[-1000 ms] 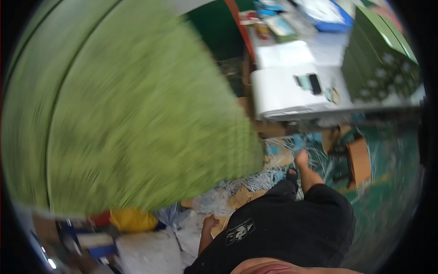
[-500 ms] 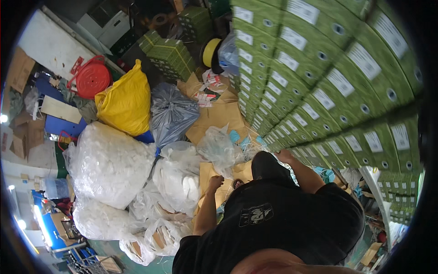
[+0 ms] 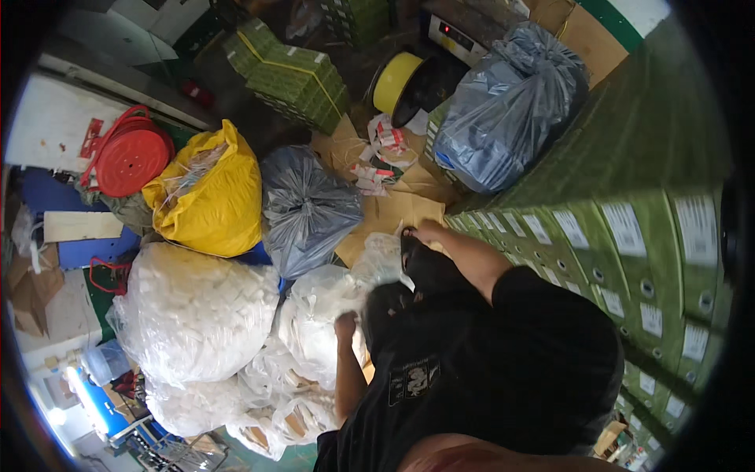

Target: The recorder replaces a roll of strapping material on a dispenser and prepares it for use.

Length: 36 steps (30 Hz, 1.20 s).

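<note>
My left hand [image 3: 344, 324] hangs low with its fingers curled closed. It is in front of clear plastic bags of white items [image 3: 314, 311], and nothing shows in its grip. My right hand [image 3: 427, 230] reaches forward past my knee, over brown cardboard [image 3: 405, 211] on the floor and near the foot of the stacked green boxes [image 3: 543, 228]. Its fingers are too small and partly hidden to tell how they lie. A clear plastic bag [image 3: 377, 256] is on the floor between my two hands.
The wall of green boxes runs along my right. At the left stand a large bag of white items [image 3: 197, 307], a yellow sack [image 3: 216, 197], a grey bag [image 3: 307, 204] and a red reel [image 3: 134, 156]. Ahead are a blue-grey bag [image 3: 511, 110], a yellow-black spool [image 3: 397, 82] and strapped green boxes [image 3: 295, 82].
My view has turned rightward and I have moved forward along the box wall. The blue-grey bag and spool show larger. My right hand has swung forward; my left has drawn back toward the bags.
</note>
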Motion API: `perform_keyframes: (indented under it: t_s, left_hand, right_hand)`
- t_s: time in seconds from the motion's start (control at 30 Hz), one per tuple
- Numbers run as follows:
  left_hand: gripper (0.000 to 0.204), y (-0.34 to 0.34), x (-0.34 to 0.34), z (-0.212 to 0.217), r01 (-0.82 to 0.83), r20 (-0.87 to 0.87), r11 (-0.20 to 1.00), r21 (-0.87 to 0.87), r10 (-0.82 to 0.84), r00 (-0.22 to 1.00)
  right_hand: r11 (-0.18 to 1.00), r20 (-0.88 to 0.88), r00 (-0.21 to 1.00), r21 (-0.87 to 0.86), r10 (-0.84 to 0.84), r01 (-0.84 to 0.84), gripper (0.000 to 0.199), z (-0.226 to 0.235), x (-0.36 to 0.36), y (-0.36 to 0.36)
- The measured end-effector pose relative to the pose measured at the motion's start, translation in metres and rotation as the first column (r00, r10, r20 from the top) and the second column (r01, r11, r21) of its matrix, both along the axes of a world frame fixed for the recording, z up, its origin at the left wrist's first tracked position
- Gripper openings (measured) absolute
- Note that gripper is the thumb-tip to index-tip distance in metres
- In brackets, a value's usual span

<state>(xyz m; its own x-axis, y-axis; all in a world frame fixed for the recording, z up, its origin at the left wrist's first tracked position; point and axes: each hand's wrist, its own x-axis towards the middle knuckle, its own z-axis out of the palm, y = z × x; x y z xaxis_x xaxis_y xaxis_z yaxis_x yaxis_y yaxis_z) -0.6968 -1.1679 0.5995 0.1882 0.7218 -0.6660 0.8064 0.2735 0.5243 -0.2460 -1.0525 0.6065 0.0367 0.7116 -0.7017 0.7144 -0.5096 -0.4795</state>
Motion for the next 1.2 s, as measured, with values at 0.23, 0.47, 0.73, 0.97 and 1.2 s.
perform_keyframes:
  t_s: [0.23, 0.47, 0.73, 0.97, 1.2]
  left_hand:
    - [0.032, 0.238, 0.095, 0.064, -0.56, 0.341, 0.821, -0.107, 0.56, 0.755]
    - [0.041, 0.559, 0.21, 0.049, -0.014, 0.142, 0.989, 0.15, -0.007, 0.99]
    - [0.041, 0.823, 0.419, 0.067, 0.543, -0.05, 0.84, 0.007, -0.542, 0.839]
    - [0.036, 0.904, 0.536, 0.036, 0.428, 0.159, 0.903, 0.028, -0.426, 0.89]
    - [0.035, 0.919, 0.669, -0.028, 0.581, 0.058, 0.81, 0.081, -0.586, 0.808]
  right_hand:
    - [0.917, -0.079, 0.995, 0.389, -0.06, 0.086, 0.036, 0.057, 0.033, 0.251]
    - [0.921, 0.048, 0.95, 0.266, -0.308, 0.285, 0.036, 0.023, 0.135, 0.359]
    - [0.611, 0.01, 0.612, 0.052, -0.791, 0.79, 0.036, 0.048, 0.236, 0.386]
    - [0.541, 0.115, 0.535, 0.028, -0.837, 0.841, 0.035, -0.011, 0.296, 0.487]
    - [0.534, 0.071, 0.538, -0.068, -0.84, 0.843, 0.054, -0.076, 0.355, 0.57]
